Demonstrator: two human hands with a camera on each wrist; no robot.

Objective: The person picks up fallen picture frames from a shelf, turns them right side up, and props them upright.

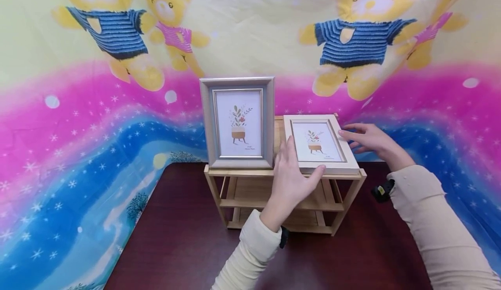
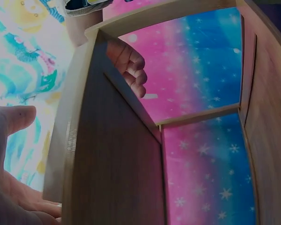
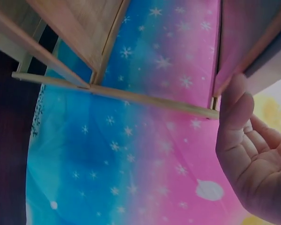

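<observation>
Two picture frames are carried by the wooden shelf [image 1: 250, 173]: the grey frame [image 1: 237, 122] upright at its left edge, the white frame [image 1: 318, 143] flat at its right. The white frame is touched at its near left corner by the left hand [image 1: 291, 172] with straight fingers. The right hand [image 1: 365, 138] is spread wide at the frame's right edge.

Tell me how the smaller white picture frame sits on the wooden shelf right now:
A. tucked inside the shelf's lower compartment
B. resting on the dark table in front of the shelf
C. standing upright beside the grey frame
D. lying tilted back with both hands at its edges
D: the white frame lies tilted back on the wooden shelf, with the left hand at its near-left edge and the right hand at its right edge, while the grey frame stands upright beside it.
</observation>
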